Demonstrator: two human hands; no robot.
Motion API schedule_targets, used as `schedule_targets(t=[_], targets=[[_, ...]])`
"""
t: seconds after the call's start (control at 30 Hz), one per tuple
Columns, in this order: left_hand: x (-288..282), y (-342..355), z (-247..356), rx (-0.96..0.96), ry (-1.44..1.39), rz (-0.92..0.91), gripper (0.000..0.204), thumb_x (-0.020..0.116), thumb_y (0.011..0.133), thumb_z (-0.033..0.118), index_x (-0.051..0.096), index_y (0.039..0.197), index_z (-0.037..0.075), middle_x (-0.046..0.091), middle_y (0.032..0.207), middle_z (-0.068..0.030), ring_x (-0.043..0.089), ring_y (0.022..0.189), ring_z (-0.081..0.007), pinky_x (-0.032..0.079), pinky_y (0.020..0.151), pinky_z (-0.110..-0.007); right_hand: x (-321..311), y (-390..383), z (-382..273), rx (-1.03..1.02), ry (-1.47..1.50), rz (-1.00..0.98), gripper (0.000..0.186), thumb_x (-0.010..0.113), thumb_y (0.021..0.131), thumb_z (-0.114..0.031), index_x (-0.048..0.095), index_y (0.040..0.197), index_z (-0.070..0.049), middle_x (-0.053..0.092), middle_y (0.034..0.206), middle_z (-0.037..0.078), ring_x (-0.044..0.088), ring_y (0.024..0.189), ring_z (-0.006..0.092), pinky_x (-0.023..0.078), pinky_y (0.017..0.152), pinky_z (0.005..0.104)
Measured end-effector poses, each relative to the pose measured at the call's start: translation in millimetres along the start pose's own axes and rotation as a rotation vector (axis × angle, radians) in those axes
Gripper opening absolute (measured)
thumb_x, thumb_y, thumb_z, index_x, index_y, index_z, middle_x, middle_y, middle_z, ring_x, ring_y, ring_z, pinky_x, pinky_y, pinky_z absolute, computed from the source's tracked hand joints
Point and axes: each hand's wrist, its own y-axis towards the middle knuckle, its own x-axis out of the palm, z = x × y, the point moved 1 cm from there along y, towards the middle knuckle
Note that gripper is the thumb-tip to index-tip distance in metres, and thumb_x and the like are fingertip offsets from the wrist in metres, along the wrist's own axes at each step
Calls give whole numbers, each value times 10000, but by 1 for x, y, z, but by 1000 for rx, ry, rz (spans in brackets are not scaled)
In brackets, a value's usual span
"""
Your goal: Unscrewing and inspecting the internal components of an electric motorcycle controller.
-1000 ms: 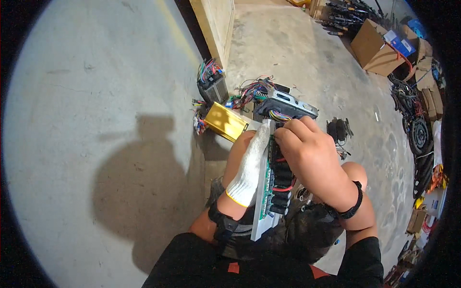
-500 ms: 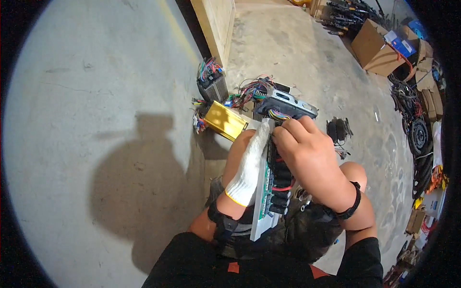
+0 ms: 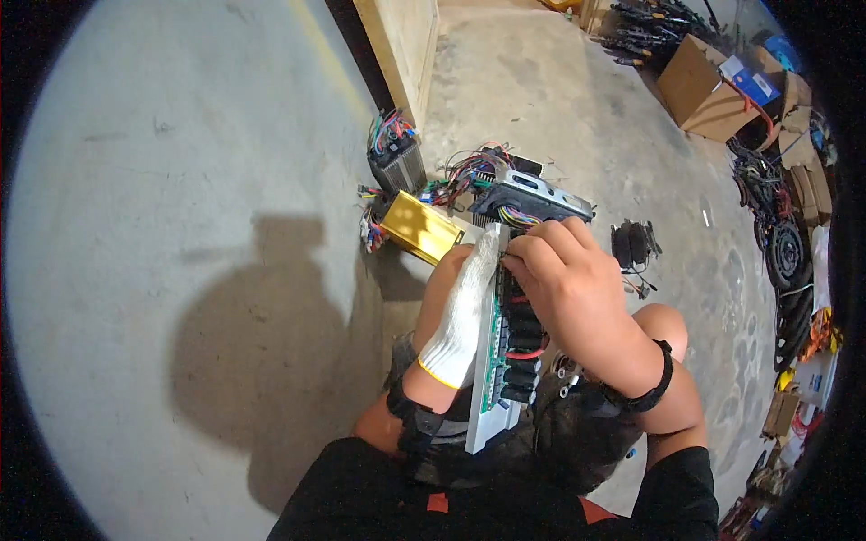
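Note:
A controller board (image 3: 494, 361) with a green circuit board, several black capacitors and red wire, on a flat aluminium plate, stands tilted on edge above my lap. My left hand (image 3: 458, 316), in a white knit glove, grips it along the left side near the top; its fingertips are largely hidden. My bare right hand (image 3: 570, 284) has its fingers curled in at the board's upper end, pressed on something small that I cannot make out. Just beyond both hands lie a gold metal case (image 3: 419, 225) and a black-and-silver housing (image 3: 537, 194) with coloured wires.
A grey wall (image 3: 180, 135) fills the left, beside a pale door panel (image 3: 401, 45) and a finned wired unit (image 3: 397, 167). Black cable parts (image 3: 631, 243) lie right of my hands on the floor (image 3: 550, 81). Cardboard boxes (image 3: 699, 90) and coiled tyres (image 3: 787, 257) crowd the right.
My right hand and the board shift very slightly toward the left, and the right fingertips move a little along the board's upper end. Otherwise the grip looks the same.

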Motion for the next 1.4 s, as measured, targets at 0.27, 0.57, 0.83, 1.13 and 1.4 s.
schedule_targets(t=[0.27, 0.57, 0.83, 1.13, 1.4], targets=[[-18, 7, -21, -218, -28, -102, 353, 350, 1175, 286, 589, 1313, 66, 638, 1244, -142, 610, 1194, -240, 500, 1082, -402, -3, 1, 8, -70, 62, -43, 207, 728, 800, -85, 686, 1001, -61, 603, 880, 58, 611, 854, 259, 551, 675, 369], [-12, 6, -24, -18, -38, 6, 393, 581, 1063, 312, 681, 877, -18, 699, 795, -46, 646, 753, -101, 520, 660, -317, -2, 3, 4, -61, 1, -57, 202, 676, 783, -95, 665, 983, -72, 588, 886, 52, 605, 857, 246, 555, 685, 363], [-34, 11, -39, -127, 213, -149, 404, 352, 1170, 320, 561, 1389, 52, 638, 1283, -161, 618, 1229, -273, 498, 1110, -445, -3, 6, 3, 14, 20, -113, 203, 827, 797, -105, 723, 969, -73, 666, 926, 59, 655, 867, 276, 569, 706, 399], [0, 7, -14, -312, -882, -355, 559, 430, 1119, 506, 587, 1441, 76, 694, 1319, -177, 701, 1164, -331, 595, 1000, -468, -73, 34, 9, 174, 276, 168, 164, 783, 957, -196, 746, 981, -38, 687, 817, 128, 652, 671, 278, 513, 619, 379], [28, -1, 26, -410, -1035, -427, 701, 536, 1048, 623, 636, 1388, 18, 778, 1116, -160, 780, 873, -270, 670, 776, -429, -148, 23, 30, 127, 1278, 901, 437, 475, 1122, -461, 539, 873, -107, 450, 742, 9, 489, 586, 156, 408, 515, 301]])
